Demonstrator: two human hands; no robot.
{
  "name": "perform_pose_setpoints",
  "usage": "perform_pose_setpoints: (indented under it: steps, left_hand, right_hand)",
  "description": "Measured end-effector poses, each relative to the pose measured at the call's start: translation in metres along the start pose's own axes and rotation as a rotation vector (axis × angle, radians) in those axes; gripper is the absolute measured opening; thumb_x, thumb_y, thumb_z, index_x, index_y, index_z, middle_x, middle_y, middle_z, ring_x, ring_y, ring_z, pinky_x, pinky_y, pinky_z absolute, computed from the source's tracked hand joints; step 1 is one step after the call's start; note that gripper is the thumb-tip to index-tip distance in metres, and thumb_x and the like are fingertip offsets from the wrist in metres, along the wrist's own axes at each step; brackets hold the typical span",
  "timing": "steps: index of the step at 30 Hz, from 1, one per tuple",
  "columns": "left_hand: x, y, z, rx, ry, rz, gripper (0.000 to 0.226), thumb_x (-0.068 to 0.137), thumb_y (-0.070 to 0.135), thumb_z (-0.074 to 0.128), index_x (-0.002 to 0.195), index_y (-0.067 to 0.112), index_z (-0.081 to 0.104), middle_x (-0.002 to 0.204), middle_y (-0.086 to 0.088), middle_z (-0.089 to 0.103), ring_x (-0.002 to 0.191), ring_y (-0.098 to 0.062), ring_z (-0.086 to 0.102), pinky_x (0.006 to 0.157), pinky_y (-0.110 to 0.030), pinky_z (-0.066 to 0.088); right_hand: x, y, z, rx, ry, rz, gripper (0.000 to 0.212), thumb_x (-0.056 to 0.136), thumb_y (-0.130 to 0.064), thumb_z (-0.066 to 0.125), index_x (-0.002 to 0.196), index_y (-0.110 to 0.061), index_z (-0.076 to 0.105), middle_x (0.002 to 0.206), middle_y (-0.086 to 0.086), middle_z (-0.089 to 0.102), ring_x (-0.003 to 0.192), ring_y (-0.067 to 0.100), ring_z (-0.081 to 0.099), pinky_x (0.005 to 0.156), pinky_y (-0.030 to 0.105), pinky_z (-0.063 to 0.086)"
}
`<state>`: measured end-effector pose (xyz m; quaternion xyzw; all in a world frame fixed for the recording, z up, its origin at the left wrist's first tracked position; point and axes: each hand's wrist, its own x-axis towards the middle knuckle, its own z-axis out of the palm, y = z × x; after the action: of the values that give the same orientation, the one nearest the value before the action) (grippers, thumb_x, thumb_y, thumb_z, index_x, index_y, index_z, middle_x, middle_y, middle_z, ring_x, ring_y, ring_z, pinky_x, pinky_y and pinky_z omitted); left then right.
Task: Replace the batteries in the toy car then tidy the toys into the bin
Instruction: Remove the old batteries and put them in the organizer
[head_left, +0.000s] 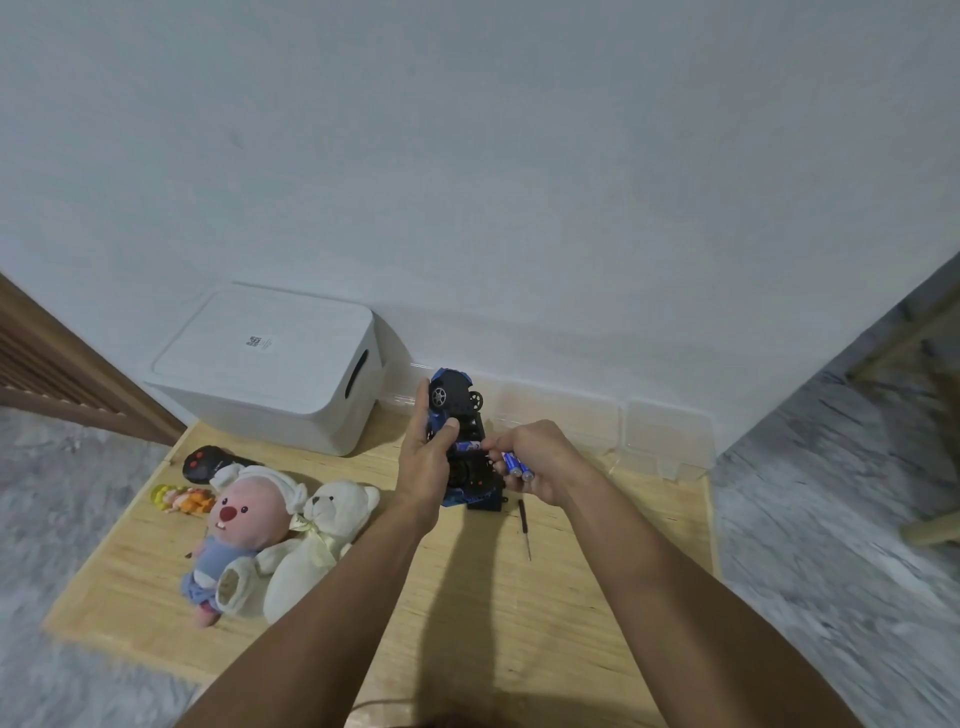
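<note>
The left hand (426, 457) has a closed grip round the blue toy car (460, 431), held belly-up above the wooden surface (467, 597). The right hand (530, 462), just right of that grip, pinches one battery (469, 446) at the car's open underside and clutches two more batteries (517, 466). A screwdriver (524, 525) lies below it. The white bin (270, 366), lid on, sits well left, plush toys (280, 530) nearer.

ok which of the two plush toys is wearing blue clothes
The pink-faced plush with the red nose, lying left of the plain cream teddy bear, which wears only a pale ribbon.
</note>
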<state>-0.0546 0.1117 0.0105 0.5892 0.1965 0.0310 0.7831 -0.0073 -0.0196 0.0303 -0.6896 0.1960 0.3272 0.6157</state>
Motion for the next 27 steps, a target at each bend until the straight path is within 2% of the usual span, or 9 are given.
perform_pose_setpoints:
  steps: [4,8,10,13,18,21,24,26,27]
  left_hand:
    - [0.0,-0.001,0.001,-0.017,-0.013,-0.004,0.056,0.099,0.007,0.048,0.14,0.044,0.043,0.13,-0.002,0.063,0.114,-0.028,0.063,0.097,-0.051,0.05]
    - [0.001,0.0,0.002,-0.041,-0.018,-0.012,0.055,0.099,0.006,0.047,0.14,0.043,0.042,0.128,-0.004,0.064,0.11,-0.028,0.064,0.086,-0.043,0.056]
    - [0.003,0.0,0.001,-0.037,-0.006,-0.017,0.056,0.099,0.007,0.047,0.144,0.039,0.041,0.125,-0.004,0.065,0.11,-0.028,0.065,0.088,-0.046,0.055]
    - [0.003,-0.002,0.001,-0.018,-0.002,-0.018,0.056,0.099,0.007,0.048,0.143,0.041,0.042,0.123,-0.001,0.066,0.112,-0.03,0.064,0.094,-0.052,0.052]
    - [0.003,-0.004,0.002,-0.033,-0.02,-0.05,0.058,0.099,0.009,0.048,0.145,0.044,0.037,0.128,-0.001,0.064,0.115,-0.029,0.062,0.097,-0.054,0.049]
    - [0.004,-0.003,0.002,-0.05,-0.011,-0.057,0.058,0.099,0.008,0.048,0.144,0.044,0.039,0.126,0.002,0.064,0.115,-0.029,0.062,0.097,-0.051,0.05]
    - [0.006,-0.005,-0.002,-0.079,0.011,-0.099,0.059,0.098,0.012,0.051,0.145,0.045,0.036,0.131,0.002,0.062,0.116,-0.028,0.062,0.099,-0.054,0.048]
    - [0.006,-0.004,-0.003,-0.134,0.051,-0.165,0.057,0.098,0.013,0.052,0.147,0.038,0.036,0.131,-0.005,0.062,0.113,-0.03,0.063,0.094,-0.053,0.051]
    - [0.005,-0.003,-0.004,-0.161,0.06,-0.191,0.05,0.098,0.013,0.051,0.144,0.032,0.041,0.129,-0.011,0.063,0.109,-0.031,0.064,0.089,-0.051,0.054]
  right_hand:
    - [0.004,0.005,-0.001,0.092,0.007,0.059,0.018,0.085,-0.004,0.059,0.098,0.005,0.068,0.076,0.009,0.056,0.053,0.013,0.047,0.042,0.022,0.032]
    - [0.005,0.009,0.0,0.156,0.02,0.04,0.01,0.084,-0.006,0.06,0.09,0.0,0.065,0.076,0.007,0.055,0.049,0.011,0.045,0.04,0.022,0.026]
    - [0.005,0.01,0.0,0.183,0.031,0.024,0.016,0.084,-0.007,0.059,0.095,0.001,0.066,0.079,0.008,0.059,0.05,0.012,0.045,0.039,0.021,0.026]
    - [0.005,0.011,0.0,0.197,0.04,-0.026,0.014,0.084,-0.012,0.059,0.089,-0.002,0.068,0.083,0.009,0.065,0.049,0.012,0.044,0.039,0.021,0.024]
    - [0.005,0.018,0.002,0.126,0.053,-0.143,0.016,0.078,-0.014,0.077,0.088,-0.008,0.067,0.078,0.005,0.062,0.052,0.01,0.042,0.037,0.021,0.025]
    - [0.004,0.019,0.002,0.226,0.036,-0.145,0.017,0.077,-0.01,0.078,0.088,-0.008,0.065,0.071,0.002,0.057,0.05,0.008,0.04,0.035,0.019,0.024]
    - [0.002,0.015,0.0,0.372,0.007,-0.115,0.014,0.081,-0.008,0.074,0.094,-0.006,0.068,0.075,0.002,0.06,0.052,0.007,0.041,0.036,0.017,0.024]
    - [0.002,0.012,-0.003,0.49,-0.027,-0.08,0.016,0.083,-0.011,0.072,0.098,-0.006,0.069,0.078,0.003,0.063,0.054,0.007,0.046,0.037,0.016,0.028]
    - [0.001,0.01,-0.005,0.554,-0.046,-0.054,0.018,0.083,-0.012,0.071,0.099,-0.006,0.068,0.078,0.003,0.063,0.054,0.007,0.049,0.038,0.016,0.03]
